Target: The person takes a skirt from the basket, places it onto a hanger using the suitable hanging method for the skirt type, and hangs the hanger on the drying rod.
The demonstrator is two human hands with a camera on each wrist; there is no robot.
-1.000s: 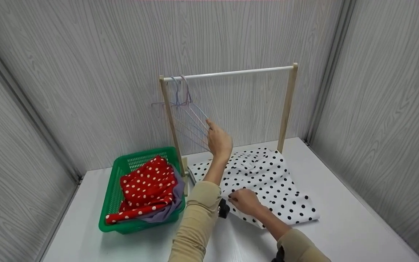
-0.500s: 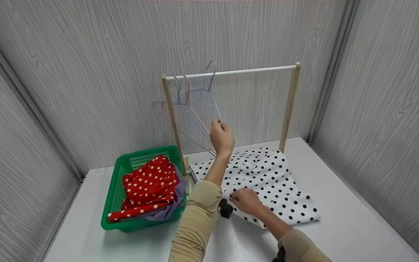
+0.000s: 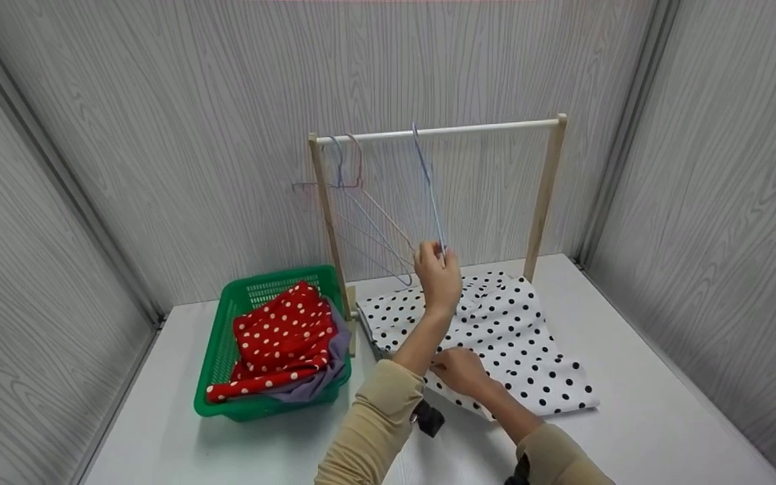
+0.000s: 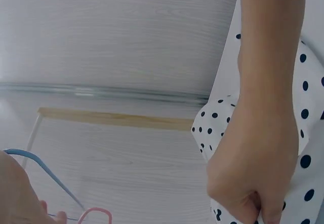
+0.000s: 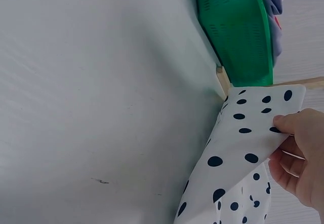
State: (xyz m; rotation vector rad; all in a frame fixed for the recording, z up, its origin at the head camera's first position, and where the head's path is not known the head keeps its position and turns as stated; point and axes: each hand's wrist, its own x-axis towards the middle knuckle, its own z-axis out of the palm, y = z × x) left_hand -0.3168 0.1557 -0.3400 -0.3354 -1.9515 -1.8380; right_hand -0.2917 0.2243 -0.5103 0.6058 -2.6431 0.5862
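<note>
My left hand (image 3: 439,279) grips a light blue clothes hanger (image 3: 432,199) in front of the rack. Its top end overlaps the white rail in the head view, and I cannot tell whether it touches. My right hand (image 5: 306,155) pinches an edge of a white cloth with black dots (image 5: 233,133) between thumb and fingers. That cloth lies spread on the table beneath the rack. In the left wrist view the blue hanger (image 4: 48,171) shows beside part of my left hand (image 4: 15,193), and my right hand (image 4: 253,168) is down at the cloth.
A wooden rack with a white rail (image 3: 489,128) stands at the back. Blue and pink hangers (image 3: 360,162) hang at its left end. Left of it, a green basket (image 3: 213,364) holds a red dotted cloth (image 3: 283,330) and a purple cloth (image 3: 324,377). Walls enclose the table.
My left hand has drawn the blue hanger rightward, away from the other hangers at the rail's left end. My right hand has stayed at the dotted cloth. The head view has shifted slightly.
</note>
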